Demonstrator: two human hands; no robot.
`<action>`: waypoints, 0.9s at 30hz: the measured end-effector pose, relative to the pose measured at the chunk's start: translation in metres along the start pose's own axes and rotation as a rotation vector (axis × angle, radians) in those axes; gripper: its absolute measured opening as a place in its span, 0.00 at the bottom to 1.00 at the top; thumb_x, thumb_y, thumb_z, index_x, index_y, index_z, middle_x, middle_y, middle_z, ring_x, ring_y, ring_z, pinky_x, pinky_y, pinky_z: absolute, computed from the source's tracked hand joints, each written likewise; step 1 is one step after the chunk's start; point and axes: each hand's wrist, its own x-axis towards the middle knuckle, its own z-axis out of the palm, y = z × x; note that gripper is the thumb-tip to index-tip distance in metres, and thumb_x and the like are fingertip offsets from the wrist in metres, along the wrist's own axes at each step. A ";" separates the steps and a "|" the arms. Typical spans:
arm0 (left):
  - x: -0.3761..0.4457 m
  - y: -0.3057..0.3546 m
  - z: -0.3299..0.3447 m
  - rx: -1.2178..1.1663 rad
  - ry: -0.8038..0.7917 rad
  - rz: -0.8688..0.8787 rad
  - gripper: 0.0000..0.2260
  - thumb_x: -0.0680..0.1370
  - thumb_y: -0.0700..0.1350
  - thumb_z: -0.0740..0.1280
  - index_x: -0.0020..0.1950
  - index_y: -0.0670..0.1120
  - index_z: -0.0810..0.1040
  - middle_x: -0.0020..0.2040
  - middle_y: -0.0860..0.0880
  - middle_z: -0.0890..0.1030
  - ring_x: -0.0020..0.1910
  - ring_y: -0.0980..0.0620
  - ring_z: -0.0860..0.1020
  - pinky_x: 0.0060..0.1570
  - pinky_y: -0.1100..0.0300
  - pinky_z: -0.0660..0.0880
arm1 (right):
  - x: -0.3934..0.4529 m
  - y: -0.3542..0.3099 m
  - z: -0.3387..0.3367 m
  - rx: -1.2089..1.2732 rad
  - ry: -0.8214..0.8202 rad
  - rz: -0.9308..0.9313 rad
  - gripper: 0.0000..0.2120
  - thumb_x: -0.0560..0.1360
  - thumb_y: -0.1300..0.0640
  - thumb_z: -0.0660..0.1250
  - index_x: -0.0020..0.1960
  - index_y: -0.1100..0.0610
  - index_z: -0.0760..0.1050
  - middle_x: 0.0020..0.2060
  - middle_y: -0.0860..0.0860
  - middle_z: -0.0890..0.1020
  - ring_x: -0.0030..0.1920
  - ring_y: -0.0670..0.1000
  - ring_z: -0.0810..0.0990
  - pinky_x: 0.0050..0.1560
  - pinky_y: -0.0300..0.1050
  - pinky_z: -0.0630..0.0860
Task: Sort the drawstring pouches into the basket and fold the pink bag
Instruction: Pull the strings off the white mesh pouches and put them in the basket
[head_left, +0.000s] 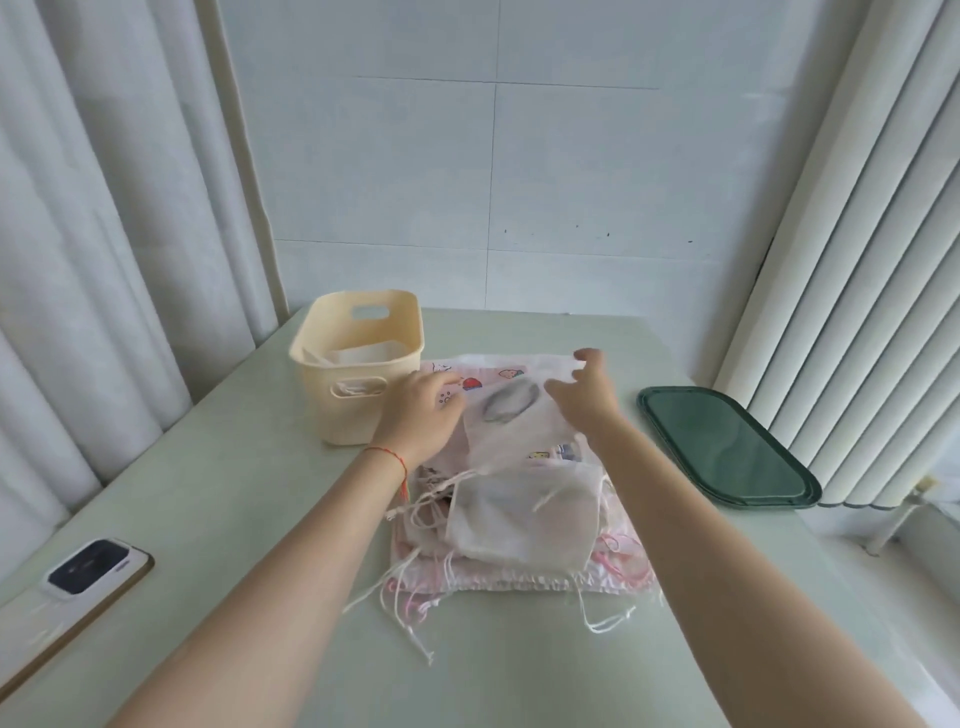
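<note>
**2 hands work over a pile of pouches beside the basket**

A person's 2 bare arms reach across a pale green worktop to a heap of cloth. The left hand, a red thread at its wrist, rests on the far left part of the pile, fingers loosely bent and pointing at the pink bag; whether its grip actually pinches any cloth cannot be told from this view. The right hand is raised at the far right corner, fingers spread and curved, its grip half released, thumb and fingertips touching the edge of a white pouch with a grey print. Nearer the person, a second white pouch lies flat on top of the pile, its strings trailing toward the worktop's near side. The pink bag, printed with small cartoon figures, lies spread beneath both pouches. A cream basket stands just left of the pile, close to the left hand, with white cloth showing inside. A dark green tray sits well apart on the right, and a phone lies near the left edge.
</note>
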 end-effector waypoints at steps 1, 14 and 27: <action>-0.002 0.000 0.000 -0.022 -0.016 -0.016 0.11 0.79 0.46 0.63 0.58 0.47 0.81 0.55 0.47 0.80 0.57 0.47 0.76 0.56 0.59 0.68 | -0.001 -0.001 -0.006 -0.012 -0.017 0.015 0.28 0.77 0.55 0.65 0.74 0.54 0.58 0.66 0.57 0.71 0.52 0.55 0.75 0.52 0.47 0.73; -0.007 0.022 0.017 0.089 -0.518 -0.053 0.21 0.62 0.66 0.76 0.38 0.49 0.80 0.36 0.57 0.79 0.37 0.57 0.76 0.37 0.62 0.71 | -0.021 -0.002 -0.050 -0.716 -0.543 -0.040 0.34 0.68 0.46 0.77 0.71 0.50 0.68 0.60 0.49 0.74 0.60 0.52 0.74 0.54 0.43 0.69; 0.026 0.005 0.026 0.017 -0.092 -0.113 0.08 0.82 0.48 0.57 0.45 0.51 0.73 0.40 0.49 0.78 0.41 0.44 0.74 0.39 0.55 0.68 | 0.010 -0.008 -0.015 -0.224 -0.153 -0.206 0.08 0.81 0.55 0.60 0.55 0.55 0.77 0.33 0.47 0.74 0.29 0.45 0.69 0.29 0.38 0.63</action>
